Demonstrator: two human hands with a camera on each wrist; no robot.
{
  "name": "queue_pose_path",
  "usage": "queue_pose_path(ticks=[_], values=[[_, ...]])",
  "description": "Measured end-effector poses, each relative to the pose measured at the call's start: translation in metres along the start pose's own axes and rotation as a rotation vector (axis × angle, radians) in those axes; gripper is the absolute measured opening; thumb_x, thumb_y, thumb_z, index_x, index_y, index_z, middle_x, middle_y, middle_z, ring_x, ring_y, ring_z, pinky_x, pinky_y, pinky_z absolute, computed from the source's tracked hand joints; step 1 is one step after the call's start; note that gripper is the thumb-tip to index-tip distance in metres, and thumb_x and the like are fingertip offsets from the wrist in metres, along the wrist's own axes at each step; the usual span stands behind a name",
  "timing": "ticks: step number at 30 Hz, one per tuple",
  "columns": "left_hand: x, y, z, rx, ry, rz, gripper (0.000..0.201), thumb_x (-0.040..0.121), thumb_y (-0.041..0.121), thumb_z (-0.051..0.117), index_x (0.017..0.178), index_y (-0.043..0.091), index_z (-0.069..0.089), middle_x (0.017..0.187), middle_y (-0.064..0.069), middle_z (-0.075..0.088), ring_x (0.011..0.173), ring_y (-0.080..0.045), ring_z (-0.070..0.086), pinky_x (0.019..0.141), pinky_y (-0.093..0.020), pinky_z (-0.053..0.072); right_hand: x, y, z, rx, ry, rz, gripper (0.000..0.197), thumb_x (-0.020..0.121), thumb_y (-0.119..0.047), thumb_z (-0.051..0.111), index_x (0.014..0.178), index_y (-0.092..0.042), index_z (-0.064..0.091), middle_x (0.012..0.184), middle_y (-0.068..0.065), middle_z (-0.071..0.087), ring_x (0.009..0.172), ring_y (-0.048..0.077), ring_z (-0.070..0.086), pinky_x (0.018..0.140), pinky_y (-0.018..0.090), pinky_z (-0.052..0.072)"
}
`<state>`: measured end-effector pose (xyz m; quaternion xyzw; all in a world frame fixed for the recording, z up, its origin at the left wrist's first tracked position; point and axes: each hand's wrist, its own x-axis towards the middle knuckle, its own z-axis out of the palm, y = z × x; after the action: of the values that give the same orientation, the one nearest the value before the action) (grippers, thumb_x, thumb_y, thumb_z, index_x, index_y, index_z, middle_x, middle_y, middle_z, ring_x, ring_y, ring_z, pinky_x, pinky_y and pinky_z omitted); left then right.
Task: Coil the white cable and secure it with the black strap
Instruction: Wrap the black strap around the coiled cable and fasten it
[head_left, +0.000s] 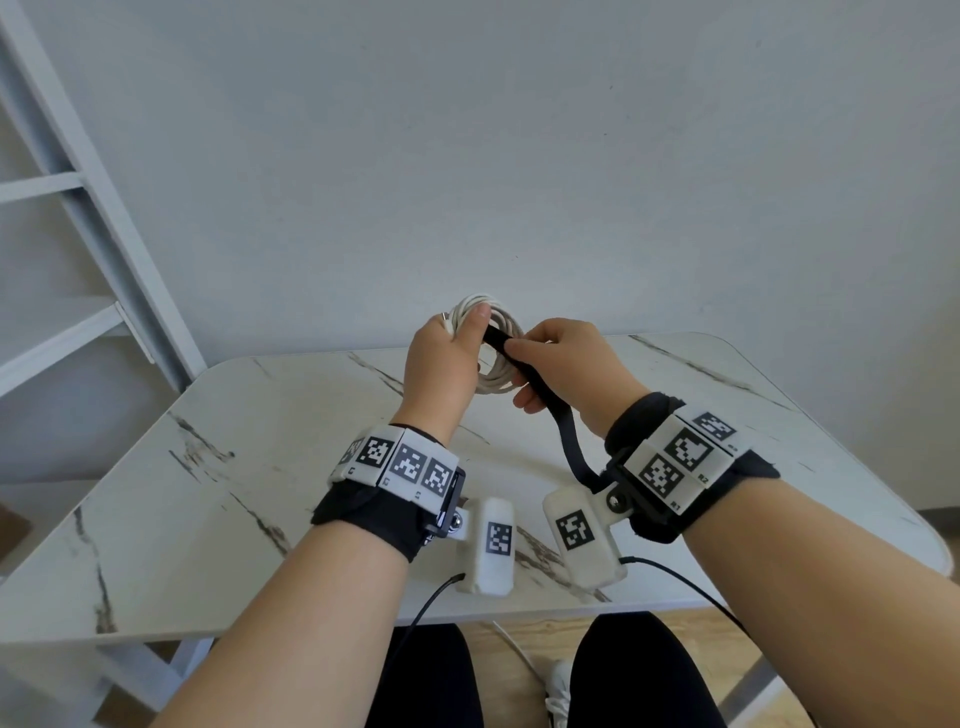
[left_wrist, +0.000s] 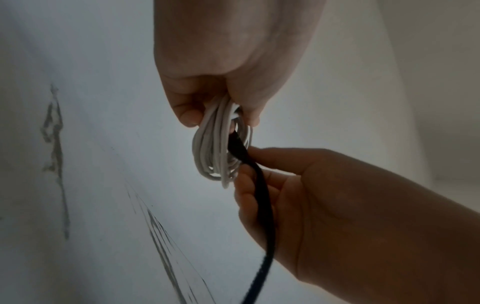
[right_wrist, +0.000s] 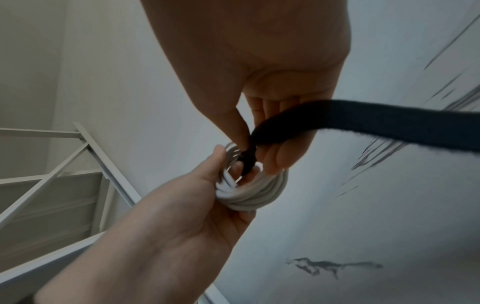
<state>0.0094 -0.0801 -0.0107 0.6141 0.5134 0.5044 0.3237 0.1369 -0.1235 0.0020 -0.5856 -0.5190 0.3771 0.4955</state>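
While both forearms reach out over the table (head_left: 156, 519), each with a black wristband carrying white marker blocks, the hands meet in the air above its far edge. Nearest, the strap (head_left: 569, 441) hangs slack from the right hand (head_left: 566, 364) toward that wrist. This hand is curled, thumb and fingers pinching the strap (right_wrist: 350, 121) close to the coil, palm turned toward the left. The left hand (head_left: 441, 364) is closed round one side of the cable (head_left: 493, 374), thumb upright and pressed on the top of the loops, fingers wrapped behind them.

The cable (left_wrist: 215, 152) is white, wound into a small round bundle of many turns, held off the table and standing roughly on edge. The strap (left_wrist: 244, 156) is black, flat and fuzzy; its end passes into the middle of the coil (right_wrist: 257, 193) beside the left fingertips (right_wrist: 237, 169). Whether it goes fully round the loops I cannot tell.

Below, the table is white marble with grey veins. Beyond it a plain wall rises, and a white shelf frame (head_left: 78, 208) leans off to the left.
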Motion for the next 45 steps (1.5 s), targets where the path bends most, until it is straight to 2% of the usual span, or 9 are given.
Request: queue_pose_path(ticks=[7,10,15,20,26,30,34,38,45], values=[[-0.007,0.003,-0.001,0.08,-0.155,0.042,0.044,0.093,0.049,0.053,0.095,0.006,0.061,0.074,-0.001,0.061,0.067,-0.015,0.063,0.053,-0.026,0.038,0.024,0.001,-0.022,-0.104,0.174,-0.054,0.015,0.092,-0.017,0.057,0.096,-0.007,0.067,0.09,0.007,0.066,0.081,0.019,0.06,0.082,0.037,0.053],[-0.01,0.005,0.003,0.112,-0.245,0.079,0.042,0.092,0.046,0.056,0.093,0.004,0.061,0.072,-0.002,0.058,0.062,-0.016,0.057,0.053,-0.026,0.039,0.028,-0.005,-0.028,-0.086,0.098,-0.07,0.016,0.093,-0.013,0.056,0.098,-0.009,0.071,0.094,0.003,0.069,0.088,0.016,0.062,0.083,0.029,0.051],[-0.011,0.008,0.006,0.138,-0.287,0.107,0.036,0.093,0.044,0.056,0.096,0.008,0.06,0.075,-0.006,0.058,0.063,-0.017,0.056,0.045,-0.013,0.037,0.025,-0.007,-0.03,-0.067,-0.004,-0.062,0.019,0.093,-0.007,0.054,0.097,-0.004,0.073,0.095,0.015,0.072,0.084,0.022,0.066,0.083,0.034,0.056],[-0.013,0.007,0.007,0.155,-0.28,0.111,0.042,0.091,0.046,0.057,0.101,0.005,0.058,0.081,-0.007,0.06,0.068,-0.019,0.057,0.059,-0.028,0.042,0.024,-0.005,-0.032,-0.049,0.028,-0.055,0.017,0.092,-0.009,0.058,0.095,-0.002,0.073,0.091,0.017,0.072,0.079,0.023,0.066,0.08,0.033,0.058],[-0.015,0.012,0.009,0.214,-0.34,0.182,0.035,0.093,0.043,0.056,0.104,0.009,0.056,0.102,-0.009,0.059,0.079,-0.02,0.059,0.073,-0.034,0.047,0.026,-0.007,-0.035,-0.048,-0.01,0.025,0.026,0.09,-0.021,0.064,0.096,0.004,0.072,0.094,0.02,0.073,0.079,0.025,0.068,0.078,0.032,0.059],[-0.015,0.011,0.011,0.272,-0.364,0.227,0.036,0.092,0.044,0.057,0.102,0.009,0.056,0.102,-0.006,0.056,0.086,-0.022,0.06,0.079,-0.041,0.048,0.025,-0.009,-0.04,-0.018,-0.04,0.063,0.027,0.085,-0.018,0.071,0.099,0.005,0.072,0.097,0.021,0.073,0.084,0.03,0.071,0.08,0.035,0.059],[-0.019,0.013,0.013,0.284,-0.395,0.219,0.038,0.092,0.045,0.056,0.097,0.007,0.057,0.098,-0.009,0.057,0.083,-0.025,0.061,0.078,-0.044,0.049,0.026,-0.01,-0.041,-0.107,-0.056,0.048,0.029,0.088,-0.02,0.069,0.099,0.007,0.071,0.1,0.024,0.072,0.09,0.033,0.071,0.09,0.041,0.057],[-0.021,0.016,0.012,0.231,-0.417,0.165,0.031,0.093,0.043,0.055,0.089,0.013,0.057,0.076,0.0,0.057,0.07,-0.017,0.056,0.066,-0.033,0.043,0.026,-0.009,-0.038,-0.143,-0.025,-0.013,0.029,0.091,-0.03,0.063,0.095,-0.004,0.075,0.097,0.017,0.074,0.093,0.031,0.07,0.094,0.045,0.054],[-0.02,0.016,0.011,0.202,-0.404,0.09,0.04,0.094,0.049,0.052,0.108,0.012,0.05,0.092,-0.006,0.065,0.076,-0.017,0.062,0.059,-0.024,0.042,0.023,-0.009,-0.037,-0.07,0.025,-0.087,0.033,0.096,-0.029,0.057,0.098,0.001,0.07,0.102,0.023,0.071,0.083,0.026,0.064,0.094,0.051,0.052]])
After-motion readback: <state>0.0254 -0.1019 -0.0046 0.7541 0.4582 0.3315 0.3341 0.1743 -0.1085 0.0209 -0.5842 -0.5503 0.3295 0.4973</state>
